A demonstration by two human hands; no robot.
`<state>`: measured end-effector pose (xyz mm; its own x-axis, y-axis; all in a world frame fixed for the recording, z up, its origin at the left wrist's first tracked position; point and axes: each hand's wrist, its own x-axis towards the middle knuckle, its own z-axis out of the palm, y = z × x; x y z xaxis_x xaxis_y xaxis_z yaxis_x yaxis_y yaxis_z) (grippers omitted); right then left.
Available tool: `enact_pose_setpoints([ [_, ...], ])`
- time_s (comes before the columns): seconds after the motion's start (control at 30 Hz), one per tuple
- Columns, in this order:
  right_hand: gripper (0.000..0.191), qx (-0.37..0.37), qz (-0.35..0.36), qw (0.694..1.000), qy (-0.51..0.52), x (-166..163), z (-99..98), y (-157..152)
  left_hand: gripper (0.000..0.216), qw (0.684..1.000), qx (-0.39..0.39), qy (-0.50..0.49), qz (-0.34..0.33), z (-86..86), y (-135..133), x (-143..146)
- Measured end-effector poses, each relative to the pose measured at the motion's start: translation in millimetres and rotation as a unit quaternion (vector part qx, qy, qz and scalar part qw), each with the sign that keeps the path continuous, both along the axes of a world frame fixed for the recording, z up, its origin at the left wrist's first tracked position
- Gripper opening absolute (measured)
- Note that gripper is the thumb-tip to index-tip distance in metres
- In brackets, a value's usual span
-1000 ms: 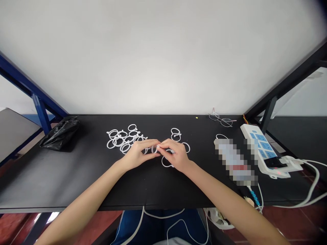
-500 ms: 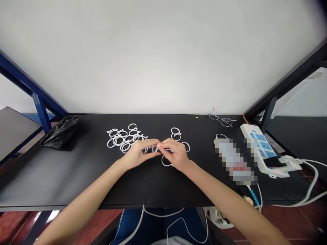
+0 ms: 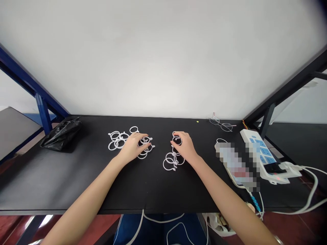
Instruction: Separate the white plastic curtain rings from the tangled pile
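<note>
White rings with small knobs, like curtain rings, lie in two groups on the black table. My left hand (image 3: 133, 146) is over the left group of rings (image 3: 120, 144), its thumb and forefinger parted around several of them. Part of that group is hidden under the palm. At the right group of rings (image 3: 169, 164), my right hand (image 3: 186, 145) hovers or rests with thumb and fingers apart, and a ring (image 3: 176, 140) shows between them. Neither hand visibly grips a ring. Several rings of the right group overlap in front of the right thumb.
A crumpled black plastic bag (image 3: 61, 134) lies at the far left. Eyeglasses (image 3: 221, 124) sit by the wall. On the right are a blurred phone (image 3: 236, 166) with a cable and a white power strip (image 3: 263, 153) with plugs. A white cable (image 3: 163, 221) hangs at the front edge.
My hands have parted from their meeting point in the middle. The left moved left over its rings; the right let go of a ring and moved right. More rings show in the right group.
</note>
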<state>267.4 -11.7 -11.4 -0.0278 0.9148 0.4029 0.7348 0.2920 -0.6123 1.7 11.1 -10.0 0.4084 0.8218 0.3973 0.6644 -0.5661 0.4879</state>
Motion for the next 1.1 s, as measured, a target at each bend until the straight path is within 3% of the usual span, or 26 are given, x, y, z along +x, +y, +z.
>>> enact_pose_setpoints([
  [0.17,0.022,-0.001,0.007,1.000,0.015,-0.7,-8.4,0.9,0.041,1.000,0.002,0.002,0.006,-2.2,-0.9,2.3],
  [0.73,0.032,0.001,-0.014,1.000,0.028,-3.9,-3.4,-0.4,0.039,0.999,0.023,0.024,0.005,-0.8,-2.1,3.0],
  [1.1,0.009,0.019,-0.028,0.998,0.060,-3.0,-4.6,1.2,0.036,0.999,0.017,0.041,0.014,1.3,-3.4,3.2],
])
